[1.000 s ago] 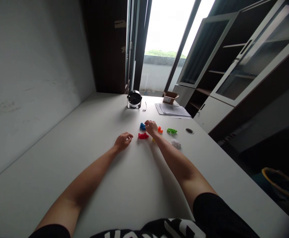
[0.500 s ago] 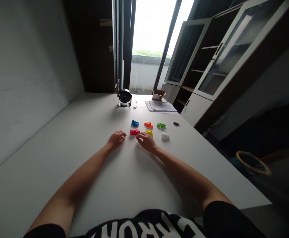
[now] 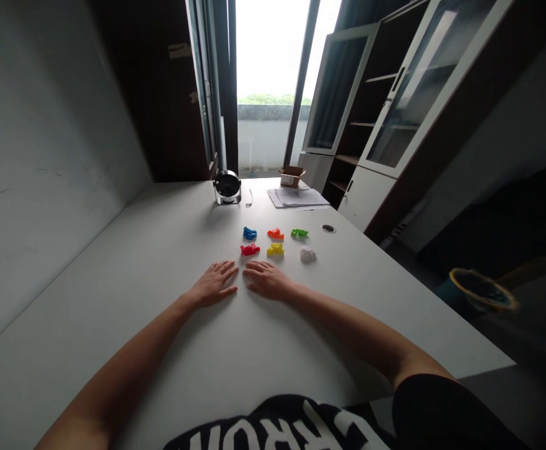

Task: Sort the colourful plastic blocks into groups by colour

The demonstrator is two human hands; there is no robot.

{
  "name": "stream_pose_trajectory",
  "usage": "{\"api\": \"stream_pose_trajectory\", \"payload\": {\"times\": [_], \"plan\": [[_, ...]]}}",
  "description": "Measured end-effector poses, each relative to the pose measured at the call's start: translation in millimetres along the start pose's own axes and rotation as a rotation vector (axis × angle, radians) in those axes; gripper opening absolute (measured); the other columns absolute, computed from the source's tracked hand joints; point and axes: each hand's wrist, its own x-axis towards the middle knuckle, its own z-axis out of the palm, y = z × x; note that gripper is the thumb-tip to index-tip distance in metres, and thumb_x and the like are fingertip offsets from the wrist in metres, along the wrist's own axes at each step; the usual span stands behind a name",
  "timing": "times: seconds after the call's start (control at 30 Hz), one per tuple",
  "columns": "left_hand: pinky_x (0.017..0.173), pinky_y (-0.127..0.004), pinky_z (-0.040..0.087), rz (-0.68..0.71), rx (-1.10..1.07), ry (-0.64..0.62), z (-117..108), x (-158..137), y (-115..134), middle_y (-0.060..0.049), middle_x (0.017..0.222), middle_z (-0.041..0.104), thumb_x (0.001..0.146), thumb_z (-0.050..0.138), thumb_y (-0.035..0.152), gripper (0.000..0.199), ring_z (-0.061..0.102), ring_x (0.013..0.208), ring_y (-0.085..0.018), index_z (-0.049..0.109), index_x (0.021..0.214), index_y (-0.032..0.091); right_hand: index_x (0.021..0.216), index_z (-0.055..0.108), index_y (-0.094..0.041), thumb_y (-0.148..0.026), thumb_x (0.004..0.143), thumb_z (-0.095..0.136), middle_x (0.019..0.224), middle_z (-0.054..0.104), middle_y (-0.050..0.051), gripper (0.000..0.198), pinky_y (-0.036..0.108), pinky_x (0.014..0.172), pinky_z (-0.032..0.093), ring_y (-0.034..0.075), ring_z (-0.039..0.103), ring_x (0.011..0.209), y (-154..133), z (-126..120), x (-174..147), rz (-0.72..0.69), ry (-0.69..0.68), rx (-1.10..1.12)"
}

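My left hand (image 3: 213, 284) lies flat on the white table with its fingers spread, holding nothing. Close beside it my right hand (image 3: 267, 280) rests palm down, open and with nothing in it. Just beyond the fingertips are a red toy piece (image 3: 250, 249) and a yellow one (image 3: 275, 249), with a white piece (image 3: 307, 254) to their right. A row farther back has a blue piece (image 3: 249, 233), an orange piece (image 3: 275, 234) and a green piece (image 3: 299, 233). All look like small moulded plastic figures; their exact kind is too small to tell.
On the table (image 3: 160, 250) stand a small black fan (image 3: 227, 186), a stack of papers (image 3: 298, 198) and a cardboard box (image 3: 292, 176) at the back. A round cable hole (image 3: 328, 229) sits near the right edge. A wall runs along the left; a bin (image 3: 483, 289) stands right.
Both hands have drawn back toward me and flattened on the table. My right hand has come away from beside the red and yellow pieces. The camera view has shifted slightly.
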Motion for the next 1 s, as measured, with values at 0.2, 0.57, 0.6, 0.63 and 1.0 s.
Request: {"api": "stream_pose_trajectory", "payload": {"times": [0.2, 0.57, 0.6, 0.63, 1.0], "plan": [[0.125, -0.046, 0.015, -0.025, -0.038, -0.080, 1.9, -3.2, 0.4, -0.008, 0.166, 0.030, 0.091, 0.056, 0.066, 0.074, 0.025, 0.155, -0.029, 0.041, 0.155, 0.033, 0.159, 0.035, -0.035, -0.057, 0.098, 0.055, 0.165, 0.032, 0.002, 0.068, 0.046, 0.127, 0.016, 0.027, 0.027, 0.153, 0.4, 1.7, -2.3, 0.025, -0.146, 0.052], [0.125, -0.055, 0.003, -0.107, 0.111, -0.206, -3.4, 3.2, 16.2, -0.007, 0.171, 0.008, 0.089, 0.038, 0.081, 0.092, 0.008, 0.158, -0.032, 0.016, 0.164, 0.032, 0.164, 0.016, -0.020, -0.079, 0.094, 0.037, 0.169, 0.010, 0.010, 0.094, 0.050, 0.128, 0.009, 0.032, 0.010, 0.157, -2.2, -2.9, 6.6, 0.069, -0.300, -0.070], [0.125, -0.056, 0.002, -0.109, 0.126, -0.220, -3.7, 3.9, 16.9, -0.006, 0.171, 0.006, 0.089, 0.036, 0.082, 0.093, 0.006, 0.158, -0.033, 0.014, 0.164, 0.031, 0.165, 0.015, -0.019, -0.080, 0.094, 0.035, 0.169, 0.008, 0.010, 0.095, 0.050, 0.128, 0.008, 0.032, 0.009, 0.157, -2.4, -3.4, 7.2, 0.073, -0.309, -0.079], [0.125, -0.056, 0.002, -0.110, 0.136, -0.228, -4.0, 4.4, 17.5, -0.006, 0.171, 0.004, 0.089, 0.035, 0.082, 0.093, 0.006, 0.158, -0.033, 0.012, 0.164, 0.031, 0.165, 0.014, -0.019, -0.080, 0.094, 0.033, 0.169, 0.007, 0.010, 0.096, 0.050, 0.128, 0.007, 0.032, 0.008, 0.157, -2.5, -3.6, 7.6, 0.075, -0.312, -0.083], [0.125, -0.057, 0.003, -0.126, 0.143, -0.176, -0.8, 3.4, 18.8, -0.007, 0.171, 0.010, 0.090, 0.034, 0.082, 0.092, 0.009, 0.157, -0.034, 0.019, 0.164, 0.030, 0.165, 0.014, -0.025, -0.081, 0.093, 0.034, 0.169, 0.010, 0.008, 0.093, 0.054, 0.126, 0.010, 0.034, 0.012, 0.156, -4.2, -0.3, 10.2, 0.113, -0.298, -0.095]]}}
